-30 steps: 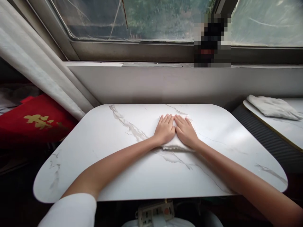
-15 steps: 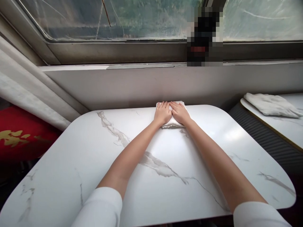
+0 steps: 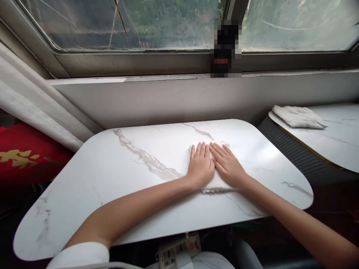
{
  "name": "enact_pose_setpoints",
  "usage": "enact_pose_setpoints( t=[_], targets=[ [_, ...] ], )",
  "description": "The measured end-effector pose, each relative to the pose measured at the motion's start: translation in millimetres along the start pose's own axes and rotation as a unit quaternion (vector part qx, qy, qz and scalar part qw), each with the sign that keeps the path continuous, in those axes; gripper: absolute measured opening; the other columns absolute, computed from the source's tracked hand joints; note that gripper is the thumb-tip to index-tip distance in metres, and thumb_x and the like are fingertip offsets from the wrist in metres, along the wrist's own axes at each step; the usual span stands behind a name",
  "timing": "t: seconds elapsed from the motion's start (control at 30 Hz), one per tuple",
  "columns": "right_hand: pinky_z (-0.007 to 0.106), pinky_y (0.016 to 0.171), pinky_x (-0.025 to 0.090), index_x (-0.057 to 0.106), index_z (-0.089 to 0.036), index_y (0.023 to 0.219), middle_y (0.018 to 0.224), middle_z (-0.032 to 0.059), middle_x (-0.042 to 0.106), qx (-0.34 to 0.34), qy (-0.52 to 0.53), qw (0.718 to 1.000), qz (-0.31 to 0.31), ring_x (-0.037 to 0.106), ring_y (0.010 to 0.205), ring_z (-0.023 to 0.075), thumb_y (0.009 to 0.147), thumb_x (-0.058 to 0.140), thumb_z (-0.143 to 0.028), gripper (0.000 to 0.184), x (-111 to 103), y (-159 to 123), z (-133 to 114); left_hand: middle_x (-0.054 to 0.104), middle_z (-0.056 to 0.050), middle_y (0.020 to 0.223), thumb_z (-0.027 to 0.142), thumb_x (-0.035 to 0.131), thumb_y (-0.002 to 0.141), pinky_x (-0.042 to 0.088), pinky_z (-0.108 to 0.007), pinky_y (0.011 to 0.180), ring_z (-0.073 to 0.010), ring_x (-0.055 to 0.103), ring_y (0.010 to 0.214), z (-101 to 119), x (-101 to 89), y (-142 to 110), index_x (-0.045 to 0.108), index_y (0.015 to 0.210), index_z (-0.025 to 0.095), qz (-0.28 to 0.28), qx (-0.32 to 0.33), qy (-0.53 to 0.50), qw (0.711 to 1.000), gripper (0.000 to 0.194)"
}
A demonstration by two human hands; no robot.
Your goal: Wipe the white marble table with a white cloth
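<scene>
A folded white cloth (image 3: 218, 184) lies on a white marble-patterned table (image 3: 92, 160), right of its middle. Flat on the cloth's left side rests my left hand (image 3: 201, 167), fingers stretched out and pointing toward the window. My right hand (image 3: 228, 166) presses on the right side, its fingers also straight and angled up to the left. Thumbs and index fingers of the two hands nearly meet. Part of the cloth is covered by both palms.
Another white cloth (image 3: 298, 116) sits on a second marble-patterned table (image 3: 342, 136) at right. A pale curtain (image 3: 36, 93) and red fabric with gold marks (image 3: 24, 149) are at left. Below the front edge are a power strip (image 3: 179, 248) and a cable. A window (image 3: 168, 28) spans the back.
Both hands and the cloth have come from the table's far edge nearer to me and slightly right. The elbows are more bent. The view has shifted a little to the right.
</scene>
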State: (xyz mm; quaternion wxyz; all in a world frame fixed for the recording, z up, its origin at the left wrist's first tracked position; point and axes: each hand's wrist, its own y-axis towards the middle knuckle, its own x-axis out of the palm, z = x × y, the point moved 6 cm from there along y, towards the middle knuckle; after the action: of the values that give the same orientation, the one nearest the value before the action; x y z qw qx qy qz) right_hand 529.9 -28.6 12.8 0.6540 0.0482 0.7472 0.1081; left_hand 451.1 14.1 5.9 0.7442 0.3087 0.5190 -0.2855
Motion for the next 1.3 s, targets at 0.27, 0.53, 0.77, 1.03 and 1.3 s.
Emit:
enact_pose_setpoints(
  t=[0.27, 0.53, 0.77, 1.03, 1.3],
  targets=[
    [0.047, 0.112, 0.022, -0.001, -0.024, 0.148, 0.151, 0.0021, 0.021, 0.002, 0.017, 1.0, 0.011, 0.018, 0.138, 0.018, 0.093, 0.027, -0.021, 0.061, -23.6, -91.0, -29.4, 0.0, -0.01, 0.153, 0.03, 0.022, 0.094, -0.004, -0.043, 0.114, -0.0193, -0.008, 0.139, 51.7, -4.6, -71.8, 0.009, 0.146, 0.004, -0.126, 0.074, -0.111, 0.983, 0.06],
    [0.047, 0.111, 0.024, 0.029, -0.019, 0.144, 0.146, 0.005, 0.035, 0.095, 0.012, 0.995, 0.009, 0.028, 0.135, 0.0195, 0.09, 0.024, -0.022, 0.054, -4.5, -16.1, 29.7, 0.02, -0.01, 0.151, 0.025, 0.022, 0.092, 0.004, -0.039, 0.115, -0.018, 0.011, 0.14, 22.6, 6.6, 16.8, 0.024, 0.143, 0.003, -0.034, 0.066, -0.034, 0.997, 0.055],
    [0.043, 0.109, 0.025, 0.04, -0.013, 0.138, 0.144, 0.0078, 0.038, 0.106, -0.017, 0.994, 0.009, 0.031, 0.134, 0.0196, 0.087, 0.026, -0.017, 0.053, 13.7, 103.4, 104.1, 0.032, -0.009, 0.147, 0.02, 0.024, 0.09, 0.01, -0.038, 0.114, -0.0175, 0.023, 0.136, -24.3, 16.1, 147.0, 0.034, 0.139, 0.007, 0.03, -0.014, 0.008, 0.999, 0.052],
    [0.041, 0.111, 0.02, 0.038, -0.01, 0.138, 0.146, 0.0081, 0.035, 0.133, -0.003, 0.991, 0.014, 0.028, 0.135, 0.0184, 0.089, 0.024, -0.019, 0.052, 18.5, 124.6, 132.7, 0.034, -0.009, 0.146, 0.02, 0.025, 0.091, 0.011, -0.039, 0.114, -0.0187, 0.024, 0.136, -29.7, 21.6, 183.5, 0.035, 0.139, 0.008, 0.043, -0.028, 0.023, 0.998, 0.051],
    [0.042, 0.111, 0.021, 0.035, -0.011, 0.14, 0.147, 0.0087, 0.033, 0.112, -0.023, 0.993, 0.013, 0.027, 0.136, 0.0195, 0.089, 0.026, -0.02, 0.053, 12.2, 82.2, 124.7, 0.029, -0.01, 0.148, 0.023, 0.024, 0.092, 0.008, -0.04, 0.114, -0.0198, 0.02, 0.137, -3.0, 24.6, 152.5, 0.031, 0.141, 0.006, 0.026, 0.004, 0.026, 0.999, 0.052]
  ],
)
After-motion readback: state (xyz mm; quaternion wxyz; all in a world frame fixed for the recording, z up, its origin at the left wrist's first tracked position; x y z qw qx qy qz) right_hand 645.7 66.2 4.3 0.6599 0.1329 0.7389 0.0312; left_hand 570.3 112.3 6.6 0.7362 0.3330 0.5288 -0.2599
